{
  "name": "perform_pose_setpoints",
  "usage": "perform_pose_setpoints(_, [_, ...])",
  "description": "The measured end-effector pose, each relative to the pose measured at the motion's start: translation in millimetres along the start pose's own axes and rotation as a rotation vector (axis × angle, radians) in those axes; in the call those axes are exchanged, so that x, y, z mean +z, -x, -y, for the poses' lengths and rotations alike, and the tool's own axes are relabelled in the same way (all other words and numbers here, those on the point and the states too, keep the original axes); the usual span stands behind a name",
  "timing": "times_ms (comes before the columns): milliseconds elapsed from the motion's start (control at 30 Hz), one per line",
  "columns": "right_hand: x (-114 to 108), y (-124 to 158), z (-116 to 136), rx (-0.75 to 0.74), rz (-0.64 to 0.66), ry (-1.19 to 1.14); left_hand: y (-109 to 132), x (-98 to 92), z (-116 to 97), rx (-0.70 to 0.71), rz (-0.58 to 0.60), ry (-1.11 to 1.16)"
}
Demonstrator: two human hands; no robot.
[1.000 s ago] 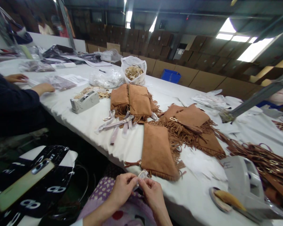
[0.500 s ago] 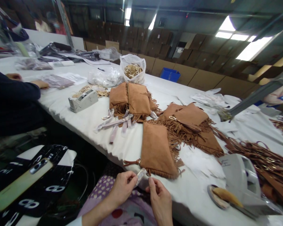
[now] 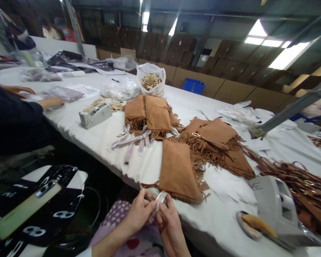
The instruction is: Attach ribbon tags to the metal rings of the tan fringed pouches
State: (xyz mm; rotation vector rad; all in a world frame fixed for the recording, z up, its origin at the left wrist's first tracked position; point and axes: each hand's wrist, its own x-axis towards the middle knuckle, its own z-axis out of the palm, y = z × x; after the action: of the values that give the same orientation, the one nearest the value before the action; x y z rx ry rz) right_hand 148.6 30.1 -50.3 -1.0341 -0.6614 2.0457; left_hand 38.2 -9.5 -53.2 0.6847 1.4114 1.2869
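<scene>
A small clear plastic-wrapped piece [image 3: 160,198] is pinched between my two hands over my lap, at the table's front edge. My left hand [image 3: 141,210] is closed on it from the left, and my right hand [image 3: 169,216] has its fingers closed on it from the right. Just beyond my fingers lies a brown fringed suede bag [image 3: 175,169] with a short strap at its lower left corner. More brown fringed bags [image 3: 157,114] lie farther back, with several plastic-wrapped straps [image 3: 131,141] in front of them.
Grey tape dispensers stand at the left [image 3: 95,116] and right [image 3: 274,203]. Brown straps [image 3: 296,182] are heaped far right. A plastic bag of tan pieces [image 3: 151,81] sits behind. At the left, a person's hands touch a wrapped item [image 3: 62,93]. A phone [image 3: 28,210] rests lower left.
My right hand has moved left and up to meet my left hand, and its fingers now close on the plastic piece. The other person's hands have shifted over the wrapped item.
</scene>
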Motion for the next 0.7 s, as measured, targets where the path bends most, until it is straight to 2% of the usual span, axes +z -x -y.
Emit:
perform_pose_setpoints(67, [2, 3, 7, 0.068, 0.040, -0.087, 1, -1.4, -5, -0.036, 0.032, 0.060])
perform_pose_setpoints(167, [6, 10, 18, 0.169, 0.084, -0.184, 1, -6.6, -14, -0.129, 0.204, 0.189])
perform_pose_setpoints(233, [8, 13, 23, 0.181, 0.101, -0.168, -1, -11.5, -17, -0.196, 0.317, 0.294])
perform_pose_setpoints(333, [6, 11, 29, 0.134, 0.131, 0.100, -7, -18.9, -19, -0.272, 0.418, 0.422])
perform_pose_setpoints(433, [-5, 6, 38, -0.018, 0.011, 0.508, -10, -26.3, -21, -0.285, 0.458, 0.440])
perform_pose_setpoints(533, [-24, 2, 54, -0.247, -0.191, 0.805, -8, -38.6, -19, -0.289, 0.534, 0.277])
perform_pose_setpoints(600, [-36, -1, 66, -0.395, -0.302, 0.956, -4, -51.6, -13, -0.254, 0.586, 0.050])
perform_pose_setpoints(667, [-43, -4, 74, -0.544, -0.352, 1.074, 3, -67.9, -2, -0.179, 0.576, -0.249])
perform_pose_setpoints(700, [-43, -6, 76, -0.616, -0.334, 1.124, 7, -76.4, 5, -0.152, 0.555, -0.377])
